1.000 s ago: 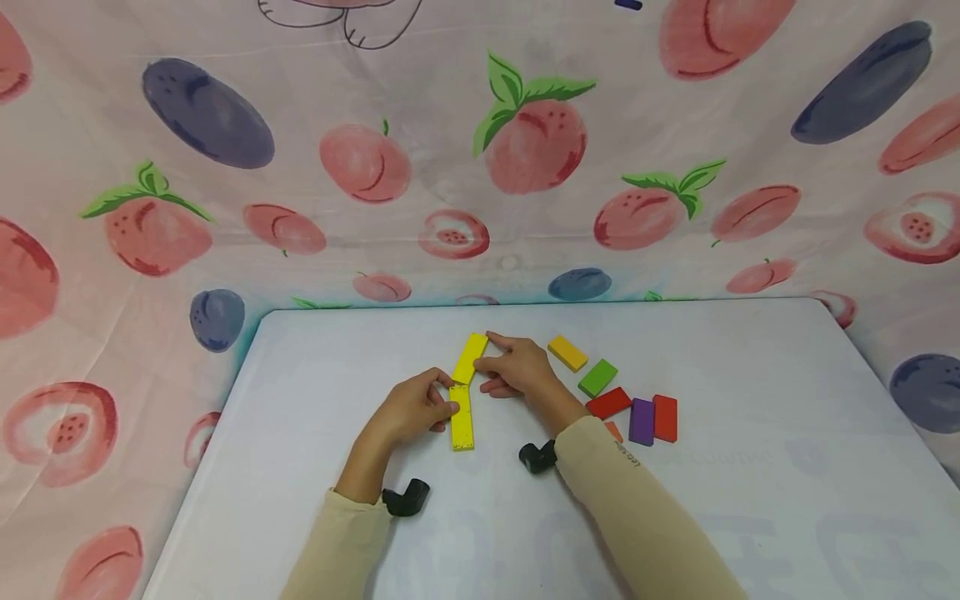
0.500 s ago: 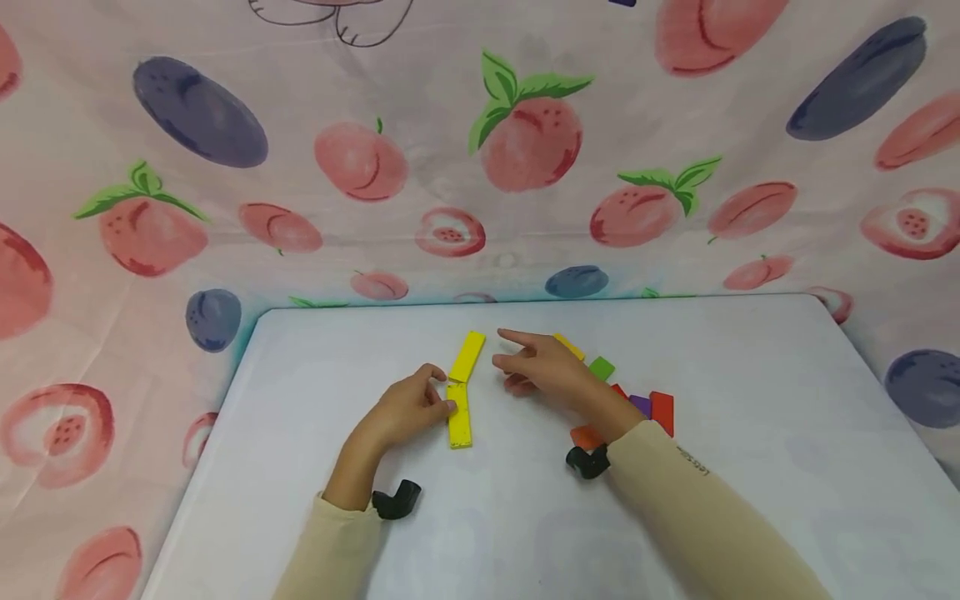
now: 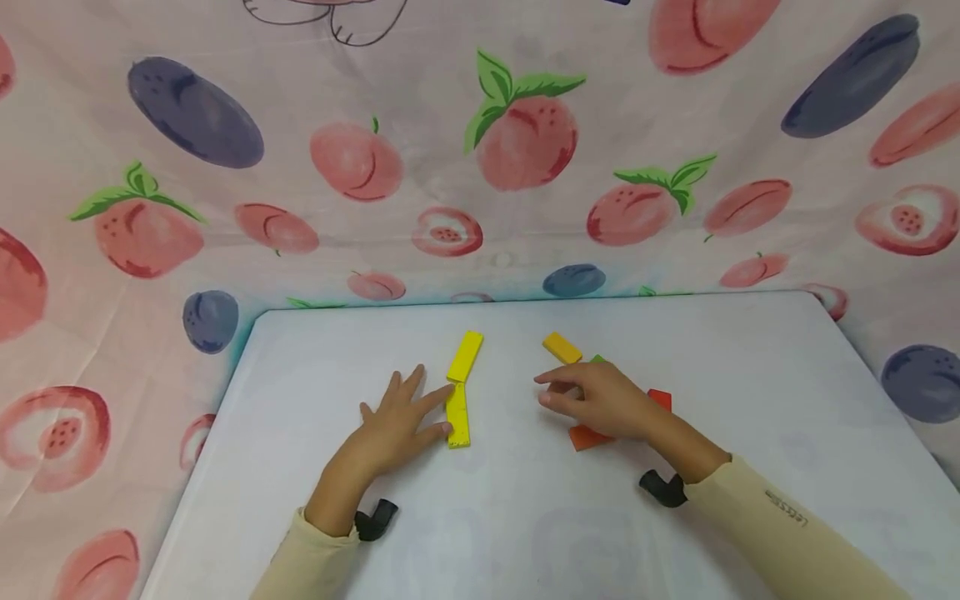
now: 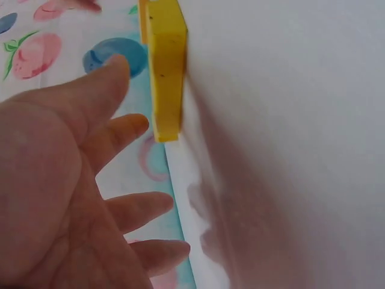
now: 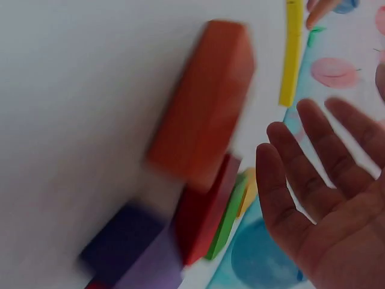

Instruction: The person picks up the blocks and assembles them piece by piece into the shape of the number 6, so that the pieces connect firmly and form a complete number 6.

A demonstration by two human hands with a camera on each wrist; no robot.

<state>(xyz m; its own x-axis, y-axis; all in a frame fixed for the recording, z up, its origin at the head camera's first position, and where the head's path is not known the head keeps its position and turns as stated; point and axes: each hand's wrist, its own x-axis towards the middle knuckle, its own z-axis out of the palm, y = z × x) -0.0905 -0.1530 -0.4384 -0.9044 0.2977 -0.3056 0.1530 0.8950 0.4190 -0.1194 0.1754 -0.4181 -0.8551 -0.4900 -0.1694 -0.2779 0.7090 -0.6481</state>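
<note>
Two yellow blocks lie end to end on the white table: a near yellow block [image 3: 458, 421] and a far yellow block [image 3: 465, 356] angled slightly to the right. My left hand [image 3: 392, 433] is spread just left of the near block, fingers apart; in the left wrist view a gap shows between thumb and block. My right hand [image 3: 603, 400] hovers over the loose coloured blocks with fingers loosely bent and nothing held. Around it lie an orange block [image 5: 204, 102], a dark red block [image 5: 207, 208], a green block [image 5: 227, 226], a purple block [image 5: 141, 250] and an amber block [image 3: 562, 347].
Another red block [image 3: 660, 400] shows partly behind the right wrist. The white table [image 3: 525, 533] meets a fruit-print cloth [image 3: 435, 108] at its back and left edges. Black curved pieces [image 3: 663, 489] sit at both wrists.
My right hand has left the far yellow block and moved right, over the coloured blocks. The left hand has let go of the near yellow block and spread its fingers.
</note>
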